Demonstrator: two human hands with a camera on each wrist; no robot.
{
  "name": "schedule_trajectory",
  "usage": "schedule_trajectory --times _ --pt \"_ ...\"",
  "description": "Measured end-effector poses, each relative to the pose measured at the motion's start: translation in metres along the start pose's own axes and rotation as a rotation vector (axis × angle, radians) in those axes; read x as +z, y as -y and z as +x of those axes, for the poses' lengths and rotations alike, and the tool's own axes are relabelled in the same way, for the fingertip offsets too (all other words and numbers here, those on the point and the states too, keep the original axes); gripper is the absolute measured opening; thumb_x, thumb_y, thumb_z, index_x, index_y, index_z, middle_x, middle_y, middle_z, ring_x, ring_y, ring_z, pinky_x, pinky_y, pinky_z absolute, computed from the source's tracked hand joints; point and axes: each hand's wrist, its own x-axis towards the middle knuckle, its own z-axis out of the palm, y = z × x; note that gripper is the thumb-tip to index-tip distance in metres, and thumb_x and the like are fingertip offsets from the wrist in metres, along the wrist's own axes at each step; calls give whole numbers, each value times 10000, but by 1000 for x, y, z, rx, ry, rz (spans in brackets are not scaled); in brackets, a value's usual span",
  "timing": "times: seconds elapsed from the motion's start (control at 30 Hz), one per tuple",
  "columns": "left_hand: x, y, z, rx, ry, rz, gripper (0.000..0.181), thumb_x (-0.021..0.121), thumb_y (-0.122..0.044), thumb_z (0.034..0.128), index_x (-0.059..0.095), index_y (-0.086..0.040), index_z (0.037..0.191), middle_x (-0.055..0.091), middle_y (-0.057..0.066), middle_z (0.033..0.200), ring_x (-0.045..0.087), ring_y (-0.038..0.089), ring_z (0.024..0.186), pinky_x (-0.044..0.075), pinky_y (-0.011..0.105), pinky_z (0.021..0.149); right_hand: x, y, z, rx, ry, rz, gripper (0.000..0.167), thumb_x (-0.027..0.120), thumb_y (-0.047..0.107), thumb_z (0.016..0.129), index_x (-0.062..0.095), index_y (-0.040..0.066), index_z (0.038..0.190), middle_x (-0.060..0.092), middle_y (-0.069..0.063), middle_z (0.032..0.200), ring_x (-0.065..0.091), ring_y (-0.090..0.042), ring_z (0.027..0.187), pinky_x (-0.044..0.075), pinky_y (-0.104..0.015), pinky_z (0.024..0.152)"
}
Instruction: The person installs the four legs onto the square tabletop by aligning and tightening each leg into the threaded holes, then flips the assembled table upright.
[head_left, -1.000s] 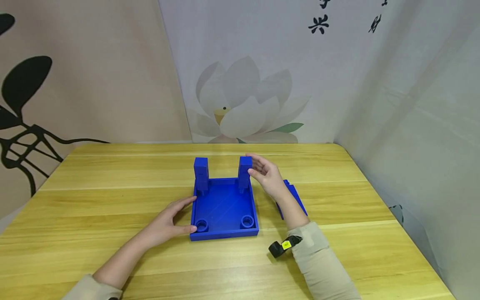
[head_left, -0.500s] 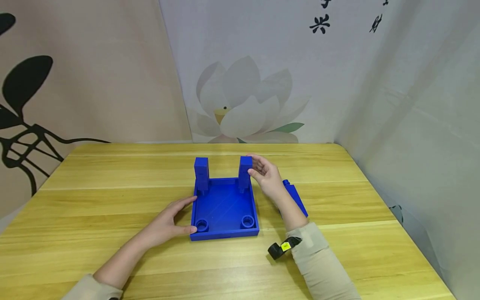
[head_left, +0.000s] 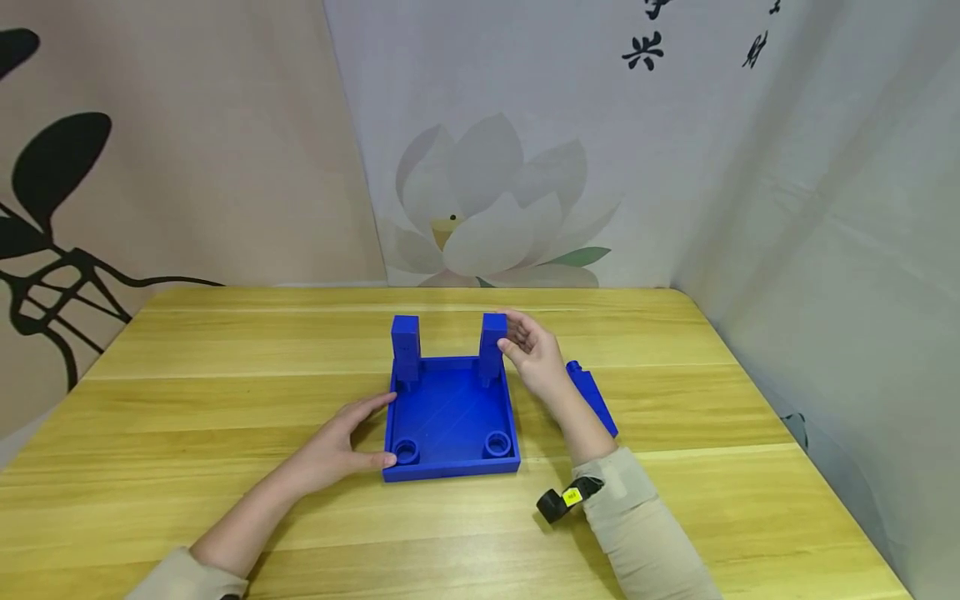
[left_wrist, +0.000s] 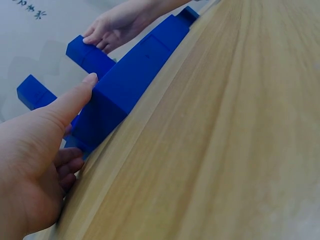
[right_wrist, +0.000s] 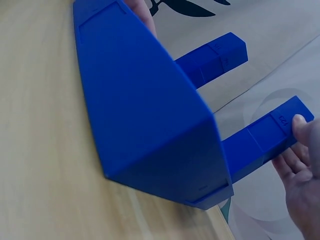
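A blue square base point(head_left: 452, 417) with a raised rim lies on the wooden table. At its far corners stand a left leg point(head_left: 406, 348) and a right leg point(head_left: 491, 346), both blue and upright. Its near corners show round sockets, one on the left point(head_left: 407, 452) and one on the right point(head_left: 497, 444). My left hand point(head_left: 333, 448) holds the base's left side, its thumb point(left_wrist: 80, 96) on the near left corner. My right hand point(head_left: 537, 360) pinches the right leg near its top between thumb and fingers, as the right wrist view shows from the side.
To the right of the base, partly behind my right forearm, lies a loose blue part point(head_left: 592, 402) with a small round knob at its far end. A black wrist camera point(head_left: 562, 500) sticks out from my right wrist. A printed curtain point(head_left: 495, 200) hangs behind the table point(head_left: 225, 367).
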Motion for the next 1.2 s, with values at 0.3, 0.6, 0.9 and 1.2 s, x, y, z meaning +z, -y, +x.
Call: schedule_trajectory --times 0.3,0.6,0.9,1.2 --pt "0 0 0 -1 -4 2 877 805 -391 761 365 -149 1480 310 163 1500 254 414 1362 241 624 1044 -1 10 -4 10 42 -8 429 548 -57 941 454 -86 1358 492 -253 1351 474 -359 1239 376 -418 1036" --pt "-1 -1 0 4 -11 8 877 805 -399 757 373 -144 1476 325 156 1495 262 411 1359 245 621 1044 -3 11 -16 4 53 6 522 585 -28 931 386 -82 1410 438 -260 1396 434 -376 1277 350 -431 1053" --pt "-2 4 2 31 -60 -43 768 773 -319 816 406 -92 1451 461 155 1401 401 363 1293 304 553 1045 -8 -1 -30 47 80 24 592 617 -28 911 334 -98 1426 419 -228 1425 403 -325 1314 329 -395 1069" --pt "-12 8 14 78 -128 -40 730 769 -246 830 413 -31 1430 514 196 1331 454 366 1249 335 526 1037 -11 -12 -50 102 145 17 686 689 22 871 323 -59 1446 395 -180 1459 367 -287 1344 304 -353 1085"
